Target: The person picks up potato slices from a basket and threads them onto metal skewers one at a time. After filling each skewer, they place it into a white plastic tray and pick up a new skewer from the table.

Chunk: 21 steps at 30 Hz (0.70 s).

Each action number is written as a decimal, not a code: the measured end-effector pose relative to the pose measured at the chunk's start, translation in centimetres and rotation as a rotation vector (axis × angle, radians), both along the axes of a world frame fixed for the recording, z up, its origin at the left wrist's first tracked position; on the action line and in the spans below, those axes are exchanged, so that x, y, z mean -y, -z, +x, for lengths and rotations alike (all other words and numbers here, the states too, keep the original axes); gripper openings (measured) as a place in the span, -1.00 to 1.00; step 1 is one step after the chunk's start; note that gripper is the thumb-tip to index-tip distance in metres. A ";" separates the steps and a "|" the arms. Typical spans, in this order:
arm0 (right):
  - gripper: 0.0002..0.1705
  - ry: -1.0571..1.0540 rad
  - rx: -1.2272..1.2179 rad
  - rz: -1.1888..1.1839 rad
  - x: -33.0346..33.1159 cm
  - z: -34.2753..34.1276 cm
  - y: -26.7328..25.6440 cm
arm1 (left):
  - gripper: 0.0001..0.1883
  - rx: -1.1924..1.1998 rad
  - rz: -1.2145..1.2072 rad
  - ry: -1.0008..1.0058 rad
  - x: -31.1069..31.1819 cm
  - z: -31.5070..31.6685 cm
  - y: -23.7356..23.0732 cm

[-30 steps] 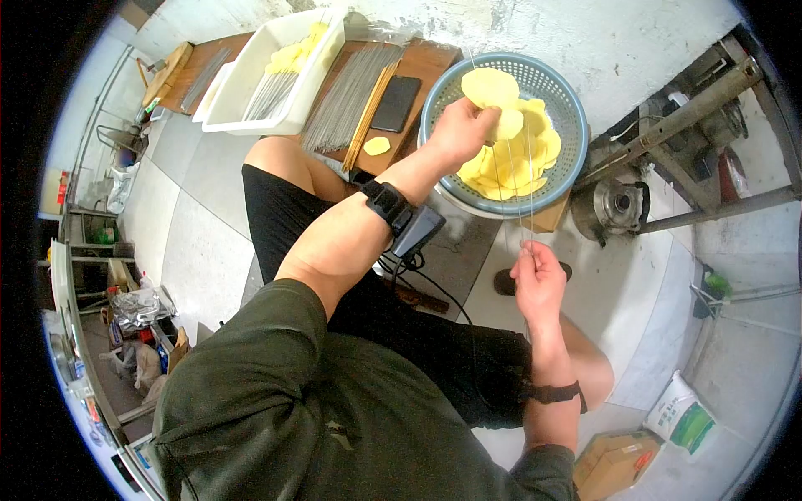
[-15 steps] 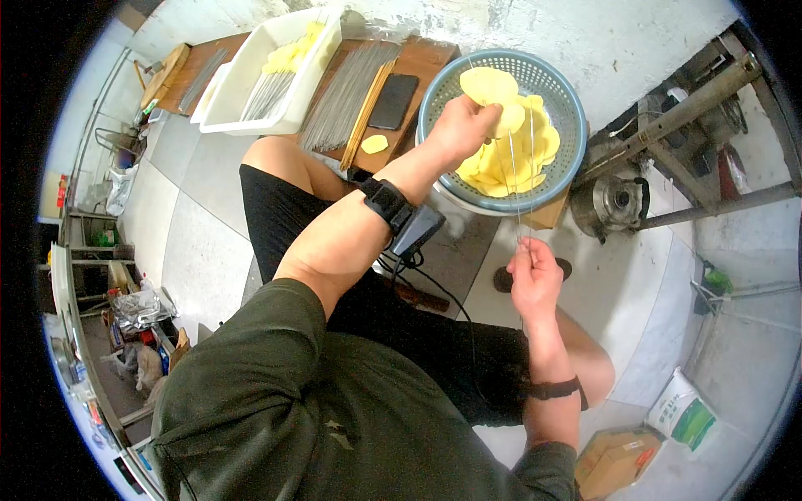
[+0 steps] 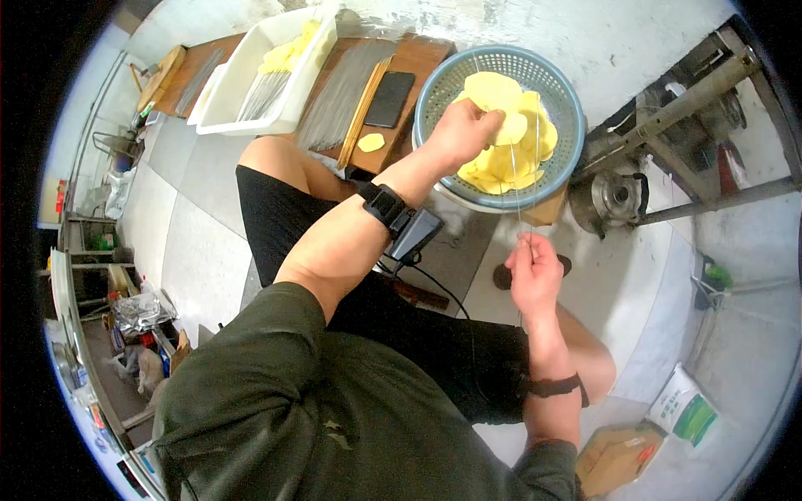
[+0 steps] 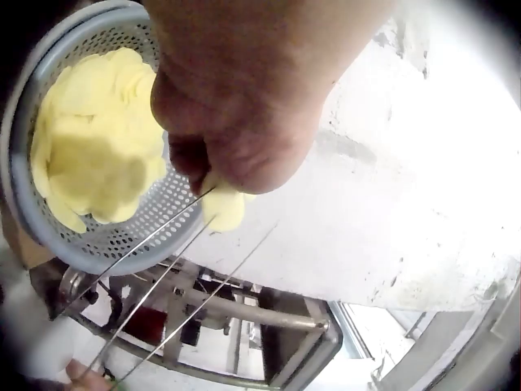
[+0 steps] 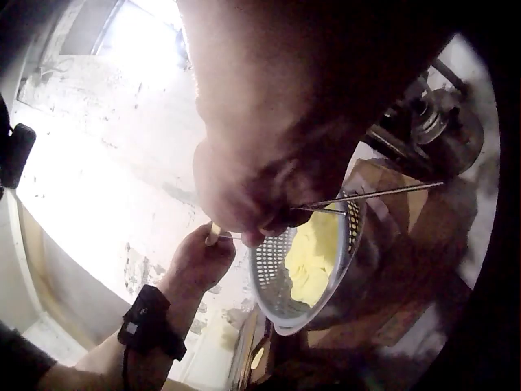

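Over the basket, my left hand (image 3: 459, 135) pinches thin yellow slices, which look like potato; a large oval slice (image 3: 491, 87) sticks up beyond the fingers and a smaller slice (image 3: 511, 128) shows by the thumb. My right hand (image 3: 537, 274), lower and nearer my body, grips thin metal skewers (image 3: 515, 179) between thumb and fingertips. In the left wrist view the skewers (image 4: 155, 287) fan out from the right fingertips, and one reaches the slice (image 4: 224, 209) under my left hand. Beneath lies a heap of slices (image 3: 505, 167) in a blue-grey perforated basket (image 3: 575, 159).
On the low wooden bench (image 3: 418, 52) lie a bundle of metal skewers (image 3: 344, 98), bamboo sticks (image 3: 362, 117), a black phone (image 3: 391, 100) and a loose slice (image 3: 371, 143). A white bin (image 3: 305, 113) holds skewered slices. Right of the basket stand a metal kettle (image 3: 614, 204) and a metal frame (image 3: 718, 209).
My right hand has risen slightly toward the basket, and the skewers have shifted in its fingers. My left hand stays almost in place with its slices.
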State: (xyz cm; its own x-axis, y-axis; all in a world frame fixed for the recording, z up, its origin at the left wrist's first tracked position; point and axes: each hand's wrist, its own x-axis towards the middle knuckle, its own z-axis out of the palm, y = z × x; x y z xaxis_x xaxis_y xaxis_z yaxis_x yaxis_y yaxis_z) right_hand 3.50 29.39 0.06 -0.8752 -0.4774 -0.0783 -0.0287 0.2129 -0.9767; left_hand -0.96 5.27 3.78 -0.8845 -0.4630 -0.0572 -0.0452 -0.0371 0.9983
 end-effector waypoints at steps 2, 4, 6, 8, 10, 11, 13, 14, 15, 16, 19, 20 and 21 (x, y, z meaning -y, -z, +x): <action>-0.83 0.007 0.009 -0.034 -0.1 0.0 0.5 | -0.70 -0.042 0.085 -0.004 -0.3 -0.5 0.8; -0.83 0.003 -0.080 0.009 -0.1 0.1 0.6 | -0.71 -0.083 0.169 -0.009 -0.4 -0.9 1.5; -0.83 0.013 -0.099 0.008 -0.1 0.2 0.8 | -0.69 -0.117 0.261 -0.060 -0.7 -0.9 1.3; -0.84 0.021 -0.121 0.006 0.0 0.3 1.1 | -0.69 -0.118 0.257 -0.076 -0.7 -1.2 1.6; -0.85 0.017 -0.211 0.041 -0.1 0.3 1.4 | -0.69 -0.118 0.251 -0.093 -0.8 -1.4 1.9; -0.85 0.017 -0.212 0.041 0.0 0.3 1.5 | -0.69 -0.118 0.277 -0.105 -1.1 -1.4 1.7; -0.83 0.053 -0.253 0.052 0.1 0.4 1.5 | -0.69 -0.117 0.305 -0.117 -1.4 -1.6 1.7; -0.83 0.054 -0.254 0.053 0.1 0.4 1.5 | -0.70 -0.139 0.306 -0.114 -1.5 -1.7 1.8; -0.83 0.057 -0.265 0.046 0.2 0.4 1.6 | -0.71 -0.161 0.307 -0.112 -1.5 -1.7 1.9; -0.83 0.061 -0.276 0.038 0.3 0.5 1.6 | -0.71 -0.161 0.308 -0.111 -1.6 -1.8 1.9; -0.83 0.059 -0.322 0.057 0.4 0.4 0.9 | -0.71 -0.153 0.283 -0.098 -1.7 -1.6 1.1; -0.83 0.058 -0.322 0.056 0.5 0.4 0.7 | -0.71 -0.154 0.272 -0.094 -1.8 -1.6 0.9; -0.83 0.059 -0.318 0.048 0.6 0.5 0.6 | -0.71 -0.154 0.261 -0.090 -1.8 -1.6 0.9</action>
State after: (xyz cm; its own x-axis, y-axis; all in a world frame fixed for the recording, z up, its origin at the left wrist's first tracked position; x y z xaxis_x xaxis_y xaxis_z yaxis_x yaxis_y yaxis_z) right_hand 3.98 28.78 -0.58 -0.8854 -0.4277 0.1820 -0.3167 0.2685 -0.9097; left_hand -2.57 7.06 2.92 -0.8481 -0.5272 -0.0530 0.1212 -0.2902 0.9493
